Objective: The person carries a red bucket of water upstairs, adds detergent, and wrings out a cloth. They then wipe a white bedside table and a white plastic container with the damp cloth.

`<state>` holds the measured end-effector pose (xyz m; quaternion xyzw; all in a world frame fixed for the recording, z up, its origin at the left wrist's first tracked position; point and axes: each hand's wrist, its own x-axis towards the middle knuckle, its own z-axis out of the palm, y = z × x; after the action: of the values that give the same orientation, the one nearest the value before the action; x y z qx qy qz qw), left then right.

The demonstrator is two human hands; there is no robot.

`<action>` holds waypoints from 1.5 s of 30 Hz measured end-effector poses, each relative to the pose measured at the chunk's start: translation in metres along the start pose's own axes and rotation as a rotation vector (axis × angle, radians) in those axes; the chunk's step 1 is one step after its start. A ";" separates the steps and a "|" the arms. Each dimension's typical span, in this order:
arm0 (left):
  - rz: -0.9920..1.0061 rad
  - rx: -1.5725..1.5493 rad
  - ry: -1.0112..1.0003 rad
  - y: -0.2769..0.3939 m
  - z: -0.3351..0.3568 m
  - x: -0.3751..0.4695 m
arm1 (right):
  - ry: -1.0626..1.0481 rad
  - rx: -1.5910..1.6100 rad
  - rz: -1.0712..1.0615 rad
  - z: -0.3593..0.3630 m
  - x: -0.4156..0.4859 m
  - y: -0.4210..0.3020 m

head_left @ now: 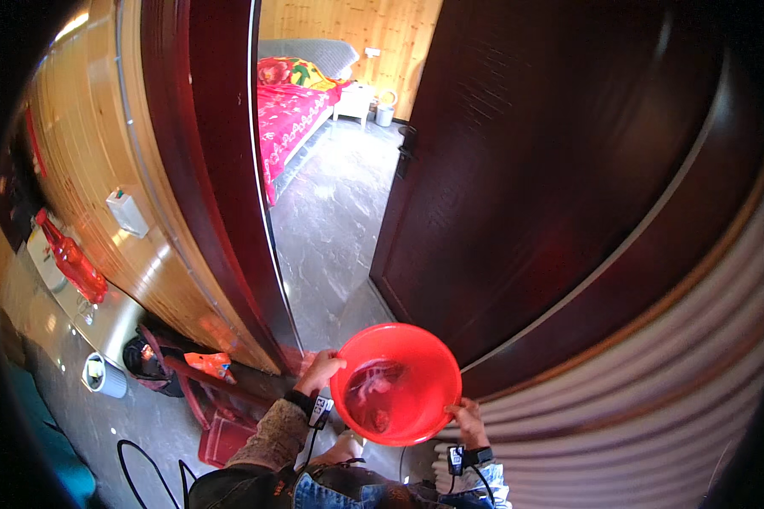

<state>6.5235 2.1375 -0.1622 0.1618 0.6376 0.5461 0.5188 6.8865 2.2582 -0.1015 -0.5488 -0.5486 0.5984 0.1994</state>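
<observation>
A round red plastic basin point(423, 388) is held out in front of me at waist height. My left hand point(322, 371) grips its rim on the left side. On the opposite side, my right hand point(468, 421) has hold of the lower right rim. Inside the basin a shiny, reflective patch point(375, 388) looks like shallow water; whether anything lies in it I cannot tell. Beyond the basin, a dark wooden door point(522, 178) with a black handle point(406, 149) stands partly open within a dark red frame point(226, 159).
Through the doorway are a bed with a pink cover point(296, 114), a white nightstand point(354, 102) and grey flooring point(331, 223). To my left are a red chair point(226, 439), a white bin point(106, 378), a black bag point(146, 359) and a red bottle point(73, 261). A pale curtain point(611, 420) hangs right.
</observation>
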 end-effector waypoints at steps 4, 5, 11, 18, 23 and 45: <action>0.003 0.066 0.065 0.026 -0.016 0.051 | -0.059 -0.177 0.100 0.016 0.085 -0.051; 0.011 0.112 0.068 0.035 -0.022 0.058 | -0.068 -0.167 0.104 0.024 0.102 -0.062; 0.061 -0.212 0.114 0.090 -0.040 0.126 | -0.152 -0.115 0.056 0.061 0.214 -0.132; 0.072 -0.194 0.269 0.152 -0.068 0.226 | -0.361 -0.103 -0.001 0.113 0.372 -0.204; 0.102 -0.240 0.405 0.208 -0.098 0.250 | -0.497 -0.161 -0.048 0.180 0.461 -0.275; 0.104 -0.617 0.788 0.299 -0.330 0.396 | -0.831 -0.274 -0.029 0.528 0.687 -0.403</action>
<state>5.9774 2.3741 -0.1402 -0.1863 0.5848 0.7539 0.2345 6.0595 2.7333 -0.1570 -0.2749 -0.6643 0.6872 -0.1047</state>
